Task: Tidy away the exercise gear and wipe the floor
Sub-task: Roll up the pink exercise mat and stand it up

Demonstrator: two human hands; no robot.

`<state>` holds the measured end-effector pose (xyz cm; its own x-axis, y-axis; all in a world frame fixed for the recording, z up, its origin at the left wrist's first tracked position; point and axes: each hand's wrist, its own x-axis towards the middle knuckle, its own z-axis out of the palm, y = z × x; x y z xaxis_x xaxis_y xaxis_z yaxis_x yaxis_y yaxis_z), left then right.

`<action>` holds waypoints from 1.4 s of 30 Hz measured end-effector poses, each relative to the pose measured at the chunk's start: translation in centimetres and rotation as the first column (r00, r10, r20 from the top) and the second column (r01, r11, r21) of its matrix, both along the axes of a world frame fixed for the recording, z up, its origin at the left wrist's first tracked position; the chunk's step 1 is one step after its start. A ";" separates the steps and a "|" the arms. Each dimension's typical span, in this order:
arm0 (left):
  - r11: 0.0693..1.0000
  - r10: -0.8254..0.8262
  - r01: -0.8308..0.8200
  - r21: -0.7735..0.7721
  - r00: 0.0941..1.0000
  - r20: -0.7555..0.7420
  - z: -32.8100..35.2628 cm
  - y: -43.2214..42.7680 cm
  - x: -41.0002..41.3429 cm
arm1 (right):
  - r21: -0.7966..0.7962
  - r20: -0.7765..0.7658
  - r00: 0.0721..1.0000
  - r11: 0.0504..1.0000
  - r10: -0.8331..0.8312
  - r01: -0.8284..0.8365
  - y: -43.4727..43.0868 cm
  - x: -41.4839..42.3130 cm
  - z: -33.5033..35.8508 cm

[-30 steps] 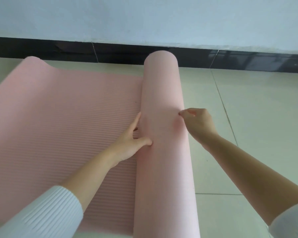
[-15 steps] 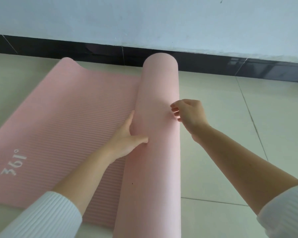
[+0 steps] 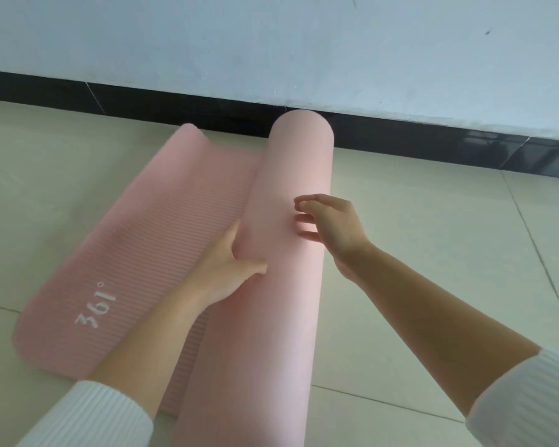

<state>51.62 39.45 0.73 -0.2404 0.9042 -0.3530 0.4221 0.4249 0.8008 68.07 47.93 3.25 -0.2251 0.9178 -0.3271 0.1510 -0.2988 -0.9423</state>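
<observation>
A pink exercise mat lies on the tiled floor, partly rolled up. Its thick roll (image 3: 281,317) runs from the bottom of the view up to the black skirting. The flat ribbed part (image 3: 142,246) spreads to the left and carries a white "361°" logo (image 3: 94,308) near its rounded end. My left hand (image 3: 229,272) grips the roll's left side where it meets the flat part, thumb on top and fingers tucked under. My right hand (image 3: 329,224) hovers over the roll's upper right side with fingers apart and curled, holding nothing.
A white wall (image 3: 271,43) with a black skirting board (image 3: 175,104) stands just beyond the far end of the roll. Pale floor tiles (image 3: 433,253) stretch to the right and to the left of the mat.
The roll has moved left over the flat part, which is now shorter, and the logo end has come into view. My right hand lifted off the roll's right side and opened.
</observation>
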 end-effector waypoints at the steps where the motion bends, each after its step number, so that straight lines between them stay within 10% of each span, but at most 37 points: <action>1: 1.000 0.009 -0.008 0.022 1.000 -0.025 0.3 -0.2 -1.1 | 0.076 0.158 0.986 0.997 -0.046 0.034 -0.1 -0.7 -0.4; 5: 0.991 0.005 0.022 0.130 0.980 -0.199 -0.6 -0.7 -5.7 | 0.251 0.591 0.806 0.938 0.047 -0.239 -0.9 -3.4 -2.7; 15: 0.991 0.086 -0.109 -0.084 0.966 -0.242 1.1 -1.1 -11.1 | 0.138 0.022 0.992 0.982 0.126 -0.128 -0.9 -12.0 -0.5; 20: 0.994 0.025 0.022 0.103 0.902 -0.432 2.1 -0.6 -15.2 | 0.094 0.185 0.982 0.994 0.036 -0.054 -0.3 -13.1 -2.7; 28: 0.973 0.111 -0.198 -0.121 0.855 -0.506 1.5 -1.0 -20.2 | -0.279 0.185 0.968 0.954 0.167 -0.111 -0.3 -17.7 -7.5; 33: 0.943 0.279 -0.298 -0.152 0.951 -0.132 0.5 -2.2 -24.6 | -0.415 -0.026 0.969 0.879 0.246 -0.234 -1.0 -21.8 -9.2; 42: 0.958 0.249 -0.232 -0.169 0.965 0.082 -0.8 -4.0 -24.6 | -0.438 -0.210 0.964 0.865 0.167 -0.245 -1.6 -21.1 -9.5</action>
<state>27.03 35.43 -0.04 -0.3998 0.7554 -0.5192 0.2124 0.6274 0.7492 46.94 46.30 -6.25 -0.4770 0.6014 -0.6409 0.1167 -0.6795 -0.7244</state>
